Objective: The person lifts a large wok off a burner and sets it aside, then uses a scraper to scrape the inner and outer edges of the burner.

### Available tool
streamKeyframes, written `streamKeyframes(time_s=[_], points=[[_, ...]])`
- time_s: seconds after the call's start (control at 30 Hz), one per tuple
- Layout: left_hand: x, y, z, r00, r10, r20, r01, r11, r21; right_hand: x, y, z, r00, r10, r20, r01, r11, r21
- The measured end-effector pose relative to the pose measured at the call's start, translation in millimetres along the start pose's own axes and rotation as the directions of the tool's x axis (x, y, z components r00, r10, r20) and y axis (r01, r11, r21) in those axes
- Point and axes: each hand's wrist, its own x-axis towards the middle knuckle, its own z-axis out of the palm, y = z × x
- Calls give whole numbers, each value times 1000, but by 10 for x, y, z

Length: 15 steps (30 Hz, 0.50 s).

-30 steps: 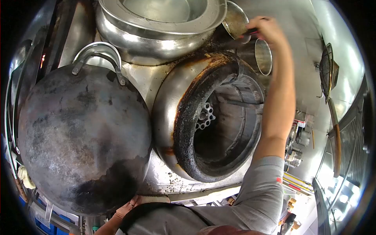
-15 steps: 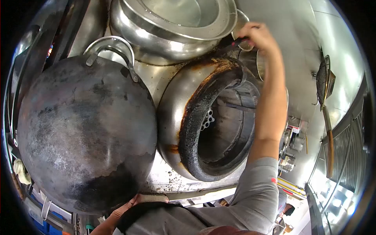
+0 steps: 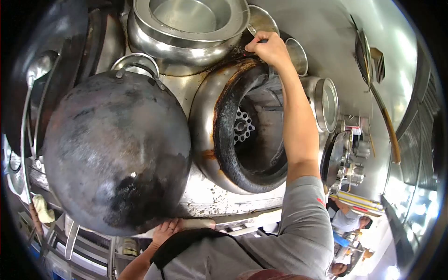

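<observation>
My right hand (image 3: 268,49) is closed around a slim dark thing with a bit of red at its end, mostly hidden by the fingers. It is above the far edge of an open stove burner (image 3: 249,126), whose sooty ring surrounds a perforated metal piece (image 3: 242,125). On the left is a large blackened wok (image 3: 116,154), its rounded surface facing me and a loop handle (image 3: 140,65) at its far edge. My left hand (image 3: 167,229) is at the wok's near edge, fingers curled beside a beige rounded piece (image 3: 198,224); what it grips is hidden.
A steel pot (image 3: 186,51) holding a basin stands behind the burner. Metal bowls (image 3: 262,21) and a round container (image 3: 329,105) line the right side. A wire strainer (image 3: 361,53) hangs on the wall. Another person (image 3: 347,217) is farther off.
The view has shifted, bringing the burner's inside and the lower right into fuller sight. My right hand appears farther left, nearer the burner's far rim. More of my left hand shows.
</observation>
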Motion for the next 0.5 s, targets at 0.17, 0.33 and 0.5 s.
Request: streamKeyframes(time_s=[0.17, 0.33, 0.5], points=[[48, 7, 71, 975, 12, -223, -14, 1000, -7, -1157, -677, -396, 986, -7, -165, 22, 996, 88], [49, -92, 71, 948, 158, -277, -167, 986, -7, -2496, -785, 113, 880, 72, -470, 188, 855, 484], [87, -186, 194, 843, 391, -370, -399, 915, 58, -3904, -804, 220, 795, 221, -564, 178, 805, 566]])
